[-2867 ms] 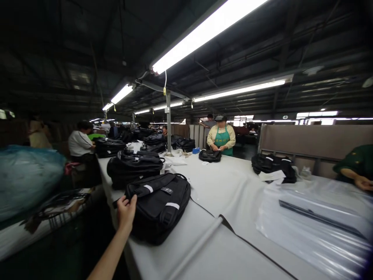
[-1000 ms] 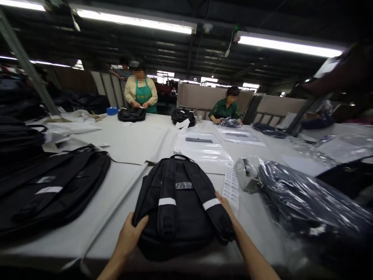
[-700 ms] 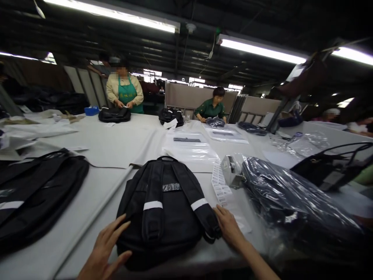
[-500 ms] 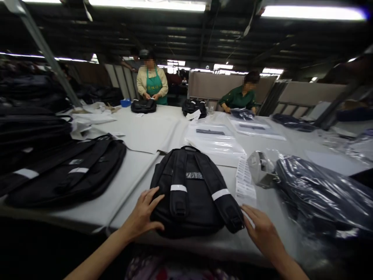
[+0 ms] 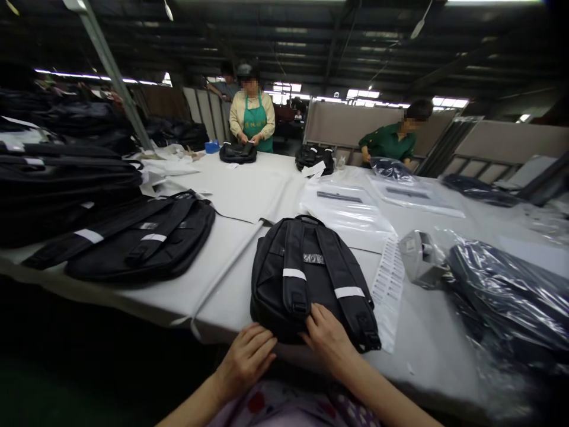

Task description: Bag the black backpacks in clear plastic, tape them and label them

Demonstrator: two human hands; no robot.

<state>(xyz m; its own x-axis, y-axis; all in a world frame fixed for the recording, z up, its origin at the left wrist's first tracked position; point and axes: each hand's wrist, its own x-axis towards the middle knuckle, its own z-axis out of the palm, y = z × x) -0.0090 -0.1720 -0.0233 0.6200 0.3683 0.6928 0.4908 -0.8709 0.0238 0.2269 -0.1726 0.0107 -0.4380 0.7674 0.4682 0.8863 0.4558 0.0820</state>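
A black backpack (image 5: 320,279) lies on the white table in front of me, its two shoulder straps facing up. White bands wrap both straps, and a clear shiny strip crosses between them. At its lower left edge, my left hand (image 5: 249,359) is closed, fingers pressed together against the bag's bottom. My right hand (image 5: 331,338) is closed on the lower edge of the backpack, beside the end of the left strap; its fingertips are partly hidden. The lower end of the right strap lies loose at the bag's right corner.
Another black backpack (image 5: 146,249) and a stack of bags (image 5: 57,184) lie left. To the right are a label sheet (image 5: 387,284), a tape dispenser (image 5: 418,258) and bagged backpacks (image 5: 511,290). Flat plastic bags (image 5: 342,207) lie beyond. Two co-workers (image 5: 252,115) (image 5: 393,139) handle bags across the table.
My right hand has left the right strap's end and moved left to the backpack's lower edge. My left hand has slid down from the bag's side and closed. The view has shifted left.
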